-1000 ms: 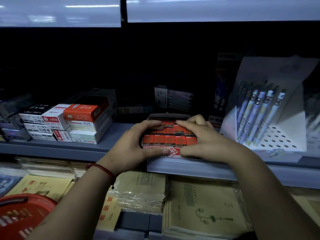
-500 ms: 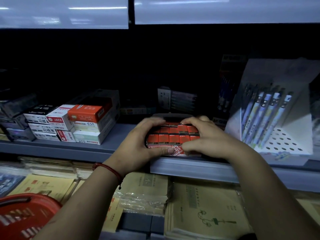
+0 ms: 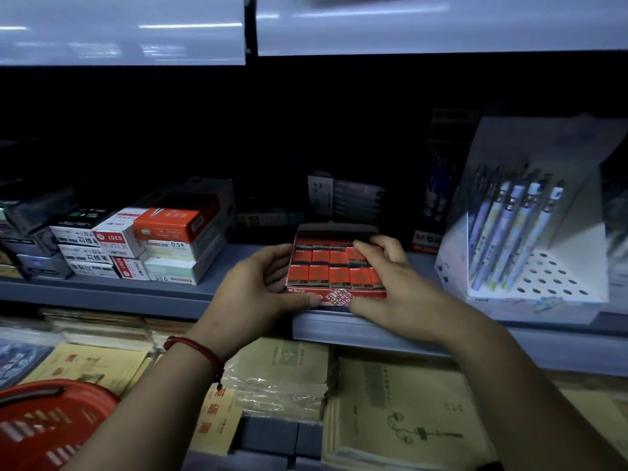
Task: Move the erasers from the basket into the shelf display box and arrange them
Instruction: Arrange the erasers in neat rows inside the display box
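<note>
Both forearms reach up to the grey metal shelf (image 3: pixel 136 294). The left hand (image 3: pixel 261 287), a red cord (image 3: pixel 195 348) on its wrist, grips the left end of the cardboard display box (image 3: pixel 339 297), thumb on its red front lip. The right hand (image 3: pixel 397 287) lies spread and nearly flat over the right-hand erasers (image 3: pixel 326 271), thumb at the lip. The erasers are small orange-red blocks marked 2B, packed in neat rows inside the box at the shelf's front edge. The red plastic basket (image 3: pixel 51 426) sits lower left.

Dim, bluish light, glare on the upper shelf fascia (image 3: pixel 122 32), blurred, warped edges.
</note>
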